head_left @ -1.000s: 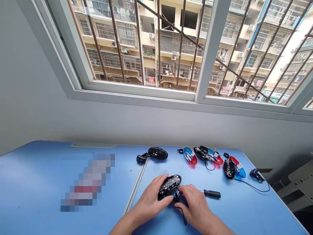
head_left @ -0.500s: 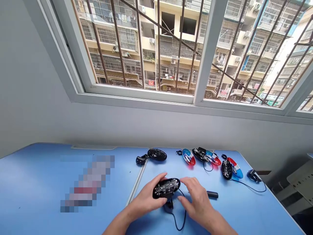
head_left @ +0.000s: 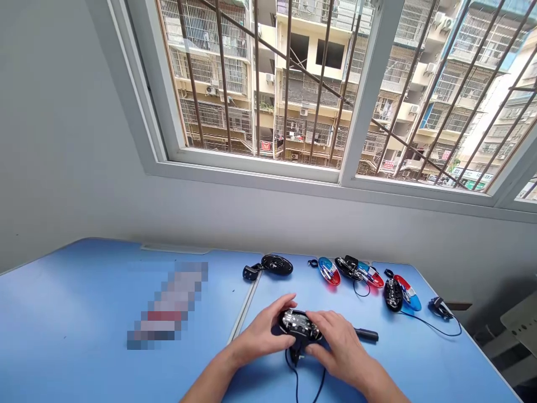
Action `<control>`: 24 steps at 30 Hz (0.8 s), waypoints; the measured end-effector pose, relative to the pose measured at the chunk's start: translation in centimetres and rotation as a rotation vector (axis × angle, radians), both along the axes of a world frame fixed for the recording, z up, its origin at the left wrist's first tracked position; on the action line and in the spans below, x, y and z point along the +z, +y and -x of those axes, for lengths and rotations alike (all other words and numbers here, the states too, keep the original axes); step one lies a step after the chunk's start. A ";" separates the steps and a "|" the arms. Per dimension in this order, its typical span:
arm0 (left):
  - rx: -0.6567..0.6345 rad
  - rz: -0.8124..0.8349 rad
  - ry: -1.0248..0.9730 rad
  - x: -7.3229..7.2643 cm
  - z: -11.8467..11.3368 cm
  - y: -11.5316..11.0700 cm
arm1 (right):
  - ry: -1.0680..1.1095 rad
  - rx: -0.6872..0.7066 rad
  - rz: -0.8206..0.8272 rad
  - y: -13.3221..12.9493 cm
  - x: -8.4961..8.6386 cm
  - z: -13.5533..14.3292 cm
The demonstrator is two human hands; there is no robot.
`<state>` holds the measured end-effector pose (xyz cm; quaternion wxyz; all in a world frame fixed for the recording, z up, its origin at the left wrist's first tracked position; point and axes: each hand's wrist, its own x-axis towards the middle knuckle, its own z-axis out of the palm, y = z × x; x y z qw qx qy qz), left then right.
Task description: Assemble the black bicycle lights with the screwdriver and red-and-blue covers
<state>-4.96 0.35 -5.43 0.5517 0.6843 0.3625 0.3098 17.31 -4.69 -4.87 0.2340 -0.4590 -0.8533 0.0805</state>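
Note:
Between my hands is a black oval shell (head_left: 298,323), its open side up and shiny parts inside that look like a circuit board. My left hand (head_left: 265,334) grips its left end, thumb along the near side and fingers at the far side. My right hand (head_left: 343,342) closes on the right end, fingers on top and thumb low at the near side. Just below the shell is a small black plug-like piece (head_left: 295,356). A thin black cable (head_left: 297,382) loops down from there toward the bottom edge. Beyond my right hand lies a black stick-shaped tool (head_left: 366,334).
Along the back of the blue table lie a black oval unit (head_left: 277,265), a blue-and-red oval shell (head_left: 329,271) and a cluster of similar parts (head_left: 356,270). Farther right are an open black shell (head_left: 393,295) and a cabled black piece (head_left: 439,307). A pixelated patch (head_left: 172,302) covers something at left.
My right hand has come in from beside the shell and now holds its right end. The shell has shifted slightly right and turned more level. The view has swung a little left.

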 end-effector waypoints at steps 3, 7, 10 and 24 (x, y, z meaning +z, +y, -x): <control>-0.005 0.022 -0.032 -0.2 -0.1 0.1 | -0.058 -0.007 -0.076 0.2 -0.2 0.0; -0.021 0.010 -0.041 -0.3 -0.2 0.2 | -0.155 -0.023 -0.205 0.4 -0.5 0.3; -0.013 0.019 -0.031 -0.4 -0.1 0.2 | -0.222 -0.032 -0.264 0.4 -0.5 0.6; 0.048 0.071 -0.151 -1.1 -0.3 0.5 | -0.023 -0.011 -0.326 0.8 -1.7 0.1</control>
